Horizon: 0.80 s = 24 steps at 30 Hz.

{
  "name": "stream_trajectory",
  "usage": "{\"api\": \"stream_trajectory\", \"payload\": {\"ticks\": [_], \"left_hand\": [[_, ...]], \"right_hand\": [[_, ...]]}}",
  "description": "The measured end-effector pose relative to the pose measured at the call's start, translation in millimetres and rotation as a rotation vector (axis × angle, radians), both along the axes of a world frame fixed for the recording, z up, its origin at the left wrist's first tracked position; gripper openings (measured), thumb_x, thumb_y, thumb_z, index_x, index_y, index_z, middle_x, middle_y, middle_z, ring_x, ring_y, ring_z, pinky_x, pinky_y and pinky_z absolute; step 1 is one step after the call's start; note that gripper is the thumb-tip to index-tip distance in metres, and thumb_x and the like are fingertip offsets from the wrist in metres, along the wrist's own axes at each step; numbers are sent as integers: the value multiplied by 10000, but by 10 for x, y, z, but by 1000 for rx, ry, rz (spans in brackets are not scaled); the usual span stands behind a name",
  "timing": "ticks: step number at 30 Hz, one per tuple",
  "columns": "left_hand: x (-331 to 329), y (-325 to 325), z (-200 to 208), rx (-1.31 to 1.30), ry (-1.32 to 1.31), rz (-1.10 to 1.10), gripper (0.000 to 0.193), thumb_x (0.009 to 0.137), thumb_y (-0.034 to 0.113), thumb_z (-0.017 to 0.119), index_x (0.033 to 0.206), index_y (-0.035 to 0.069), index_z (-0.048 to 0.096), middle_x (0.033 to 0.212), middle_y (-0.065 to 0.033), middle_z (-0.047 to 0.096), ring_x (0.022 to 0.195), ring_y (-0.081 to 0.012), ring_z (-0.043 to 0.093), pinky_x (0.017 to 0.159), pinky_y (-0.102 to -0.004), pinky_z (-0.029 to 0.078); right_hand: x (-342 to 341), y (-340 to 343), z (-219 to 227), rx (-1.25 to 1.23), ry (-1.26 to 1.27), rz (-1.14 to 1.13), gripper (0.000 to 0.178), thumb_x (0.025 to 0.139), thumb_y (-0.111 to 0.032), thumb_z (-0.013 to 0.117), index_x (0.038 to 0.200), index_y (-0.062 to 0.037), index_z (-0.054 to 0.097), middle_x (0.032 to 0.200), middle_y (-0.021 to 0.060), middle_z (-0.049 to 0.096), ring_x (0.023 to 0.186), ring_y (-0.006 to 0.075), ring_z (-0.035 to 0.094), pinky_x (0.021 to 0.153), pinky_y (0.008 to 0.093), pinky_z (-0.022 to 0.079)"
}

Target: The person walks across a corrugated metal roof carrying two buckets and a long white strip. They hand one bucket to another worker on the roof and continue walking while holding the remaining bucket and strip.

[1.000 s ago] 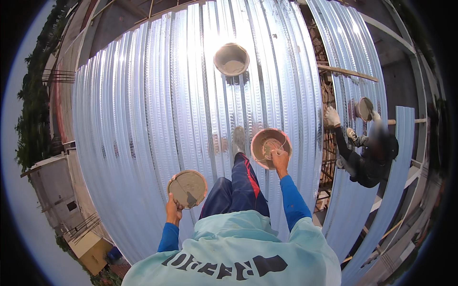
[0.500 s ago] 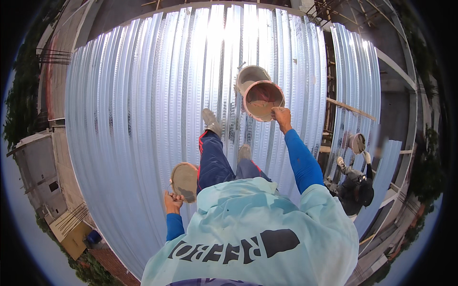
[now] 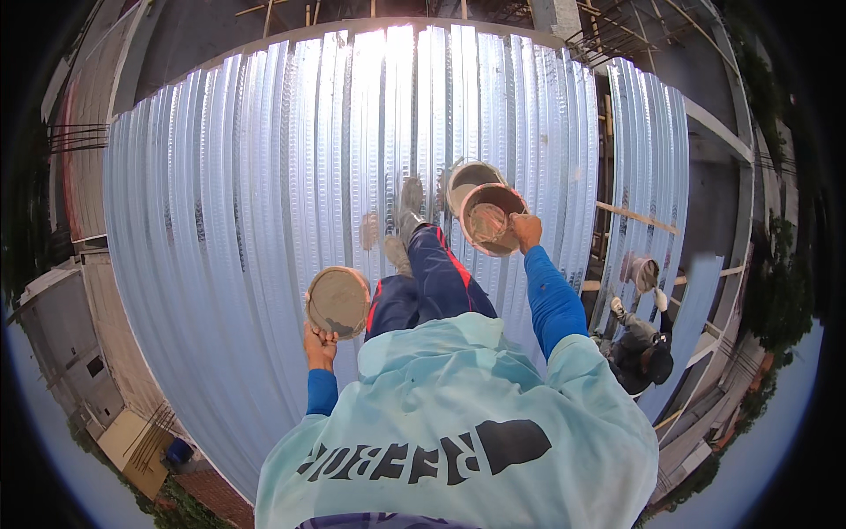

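Note:
My left hand (image 3: 320, 344) is closed at the near edge of a round bucket (image 3: 339, 303), which looks filled nearly to the rim with grey wet mix. In my right hand (image 3: 526, 231) is the near side of a pinkish bucket (image 3: 467, 220), tipped so that its inside faces me, with grey mix at the bottom. A second bucket (image 3: 473, 173) with a grey-coated rim shows just beyond, partly covered by the pinkish one. I cannot tell whether it is also held. Handles under my fingers are mostly hidden. Both my arms reach forward, well apart.
Ribbed shiny metal decking (image 3: 229, 264) lies under my boots (image 3: 411, 196). Along its right side runs a gap crossed by a wooden batten (image 3: 636, 218). A co-worker (image 3: 643, 357) holds another bucket (image 3: 641, 273) there. Rods (image 3: 79, 138) stick out at the left edge.
I have stepped forward, and my right boot is now ahead of the left. The left bucket has risen in view; the pinkish bucket and the one beyond it sit lower.

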<state>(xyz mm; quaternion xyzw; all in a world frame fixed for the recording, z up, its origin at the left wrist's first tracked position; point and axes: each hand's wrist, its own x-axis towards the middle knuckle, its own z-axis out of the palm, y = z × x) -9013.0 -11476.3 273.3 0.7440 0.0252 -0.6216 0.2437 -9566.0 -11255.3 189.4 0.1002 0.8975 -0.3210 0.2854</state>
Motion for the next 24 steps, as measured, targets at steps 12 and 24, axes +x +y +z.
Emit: {"api": "stream_trajectory", "payload": {"ticks": [12,24], "left_hand": [[-1514,-2590,79,38,-119,-251,487,966,502,439,620,164,379,451,6,230,428,-184,297,532,-406,375],[-3891,-4172,21,-87,-74,-703,459,963,500,450,653,167,392,463,13,227,435,-178,280,509,-356,355]], "right_hand": [[-125,-170,-392,194,-84,-298,346,724,-270,713,908,24,722,870,179,709,796,264,693,735,367,527],[-549,-737,-170,236,-90,-367,353,737,-276,660,860,53,693,871,243,682,838,358,667,770,424,498]]}}
